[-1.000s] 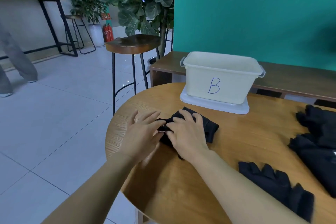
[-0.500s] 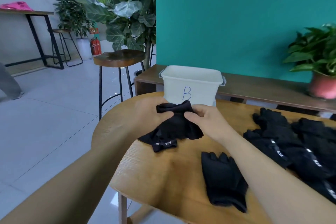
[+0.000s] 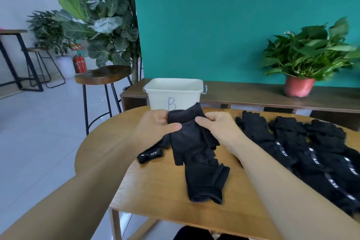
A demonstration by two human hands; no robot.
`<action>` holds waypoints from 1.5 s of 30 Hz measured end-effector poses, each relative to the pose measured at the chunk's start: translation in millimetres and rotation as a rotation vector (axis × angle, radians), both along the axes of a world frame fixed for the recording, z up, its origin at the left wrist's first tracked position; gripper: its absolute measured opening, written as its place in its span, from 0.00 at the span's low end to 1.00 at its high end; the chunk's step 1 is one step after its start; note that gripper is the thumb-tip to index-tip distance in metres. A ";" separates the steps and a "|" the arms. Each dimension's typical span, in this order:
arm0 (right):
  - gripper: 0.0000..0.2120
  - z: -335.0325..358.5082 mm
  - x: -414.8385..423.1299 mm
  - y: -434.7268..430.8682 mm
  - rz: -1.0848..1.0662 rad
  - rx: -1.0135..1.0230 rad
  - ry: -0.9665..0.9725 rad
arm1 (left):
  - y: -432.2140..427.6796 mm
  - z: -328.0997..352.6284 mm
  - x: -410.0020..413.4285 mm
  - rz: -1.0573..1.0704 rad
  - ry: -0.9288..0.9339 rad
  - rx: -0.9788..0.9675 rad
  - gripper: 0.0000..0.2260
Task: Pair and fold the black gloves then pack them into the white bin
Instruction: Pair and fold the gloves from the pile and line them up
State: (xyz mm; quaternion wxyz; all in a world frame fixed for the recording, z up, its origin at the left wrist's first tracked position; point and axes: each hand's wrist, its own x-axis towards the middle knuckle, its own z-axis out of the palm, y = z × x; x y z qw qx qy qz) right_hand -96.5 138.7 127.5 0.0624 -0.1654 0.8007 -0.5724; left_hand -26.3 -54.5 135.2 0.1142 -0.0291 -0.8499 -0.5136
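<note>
Left hand (image 3: pixel 155 126): clamped on the upper left edge of the held gloves (image 3: pixel 187 134), thumb across the front and fingers curled behind.
Right hand (image 3: pixel 218 124): clamped on the upper right edge of the same gloves, thumb tip pressing the fabric from the front.
Held gloves: a black bunch raised above the counter (image 3: pixel 155 191) between the two hands. Its top covers part of the blue letter B on the bin, and its lower part hangs down. A wrist strap (image 3: pixel 150 155) with white lettering trails off to the lower left.
White bin (image 3: pixel 175 91): upright and open-topped at the far edge of the counter, directly behind the hands.
Loose glove (image 3: pixel 206 179): lies flat on the counter just below the held gloves, cuff toward the near edge.
Glove pile (image 3: pixel 302 152): many black gloves with white-marked straps spread over the right side of the counter, beside the right forearm.
Potted plant (image 3: pixel 300 87): in a reddish pot on a low wooden ledge against the teal wall.
Stool (image 3: pixel 103 74): stands on the floor left of the bin.
</note>
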 end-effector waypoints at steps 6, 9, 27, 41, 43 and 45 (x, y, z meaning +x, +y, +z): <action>0.23 -10.8 -0.5 11.4 -0.049 0.124 0.117 | 17.8 -8.9 -11.7 0.118 -0.063 0.085 0.06; 0.18 -15.8 -3.4 19.2 -0.067 0.139 0.123 | 28.5 -10.2 -6.2 0.117 0.008 0.115 0.06; 0.06 -39.9 -47.7 56.9 0.050 0.102 0.070 | 46.5 -32.3 -52.8 0.092 0.002 0.089 0.05; 0.13 -72.6 -94.4 51.7 0.072 0.316 0.175 | 35.8 -63.1 -101.4 0.073 -0.061 0.043 0.04; 0.13 -72.8 -87.8 53.2 0.088 0.349 0.198 | 33.5 -69.6 -96.4 0.071 -0.060 0.034 0.04; 0.12 -73.1 -78.5 55.3 0.087 0.378 0.229 | 32.6 -75.0 -87.5 0.046 -0.030 0.028 0.03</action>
